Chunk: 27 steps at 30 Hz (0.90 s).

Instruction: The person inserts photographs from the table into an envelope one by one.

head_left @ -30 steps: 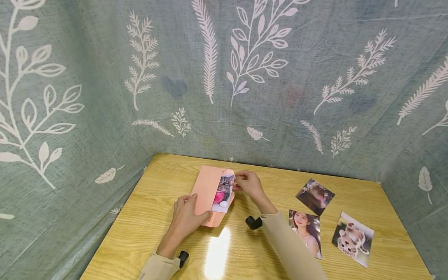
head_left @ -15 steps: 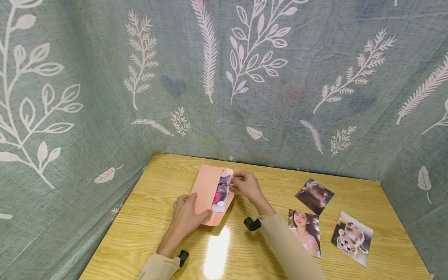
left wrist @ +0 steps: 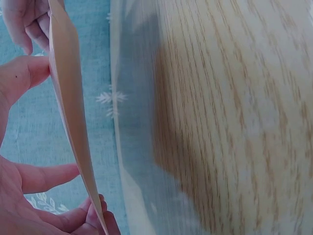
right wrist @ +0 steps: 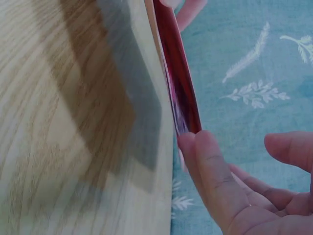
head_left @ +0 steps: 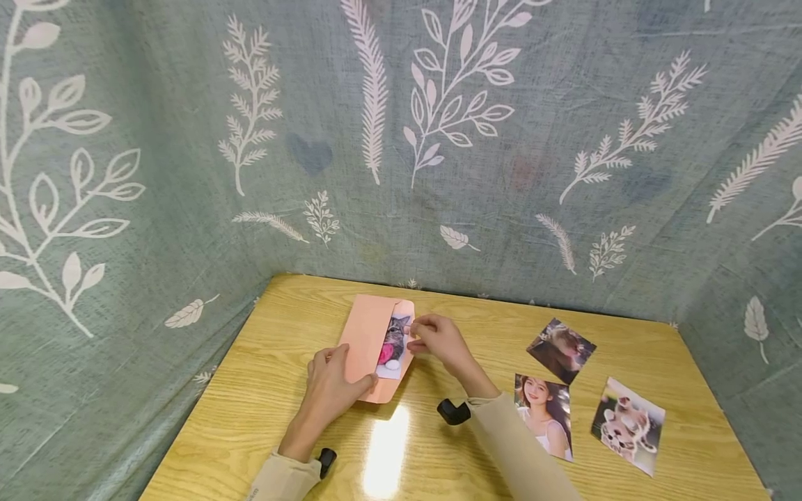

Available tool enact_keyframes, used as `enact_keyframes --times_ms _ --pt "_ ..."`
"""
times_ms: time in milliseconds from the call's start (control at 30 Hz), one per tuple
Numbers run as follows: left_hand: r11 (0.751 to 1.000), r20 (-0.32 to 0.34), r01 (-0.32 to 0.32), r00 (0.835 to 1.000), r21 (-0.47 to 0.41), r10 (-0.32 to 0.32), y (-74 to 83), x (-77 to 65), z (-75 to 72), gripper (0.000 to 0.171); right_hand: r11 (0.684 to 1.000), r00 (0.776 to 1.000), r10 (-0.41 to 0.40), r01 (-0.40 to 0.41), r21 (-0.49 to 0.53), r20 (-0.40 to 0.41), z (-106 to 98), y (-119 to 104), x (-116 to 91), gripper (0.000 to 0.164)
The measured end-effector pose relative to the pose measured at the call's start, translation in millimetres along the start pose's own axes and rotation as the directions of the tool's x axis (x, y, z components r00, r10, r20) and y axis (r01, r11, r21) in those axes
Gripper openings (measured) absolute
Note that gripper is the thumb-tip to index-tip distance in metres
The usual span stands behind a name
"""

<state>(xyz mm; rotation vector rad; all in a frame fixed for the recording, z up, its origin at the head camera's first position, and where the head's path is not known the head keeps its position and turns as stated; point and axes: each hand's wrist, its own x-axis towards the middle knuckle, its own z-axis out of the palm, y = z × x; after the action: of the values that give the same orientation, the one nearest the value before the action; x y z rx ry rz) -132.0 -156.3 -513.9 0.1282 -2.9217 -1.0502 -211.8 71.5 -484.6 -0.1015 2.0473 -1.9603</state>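
Left hand [head_left: 328, 383] grips the envelope [head_left: 363, 334]; right hand [head_left: 445, 344] touches the photo [head_left: 392, 348] near its edge, pinching or not I cannot tell.
Partly inside the envelope, the photo seems best kept flat and square, eased lightly lest a corner snag.

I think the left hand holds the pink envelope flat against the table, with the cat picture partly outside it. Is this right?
One detail is wrong: the pink envelope is raised off the table, not flat against it. The left wrist view shows cloth between them. The left hand does hold it, and the cat picture is partly outside.
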Motion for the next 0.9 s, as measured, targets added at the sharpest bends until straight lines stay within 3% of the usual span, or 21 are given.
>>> enact_keyframes --times_ms 900 --pt "0.999 0.011 0.013 1.000 -0.051 -0.012 -0.2 -3.6 0.7 0.084 0.999 0.999 0.021 -0.023 0.039 0.036 23 2 3 0.042"
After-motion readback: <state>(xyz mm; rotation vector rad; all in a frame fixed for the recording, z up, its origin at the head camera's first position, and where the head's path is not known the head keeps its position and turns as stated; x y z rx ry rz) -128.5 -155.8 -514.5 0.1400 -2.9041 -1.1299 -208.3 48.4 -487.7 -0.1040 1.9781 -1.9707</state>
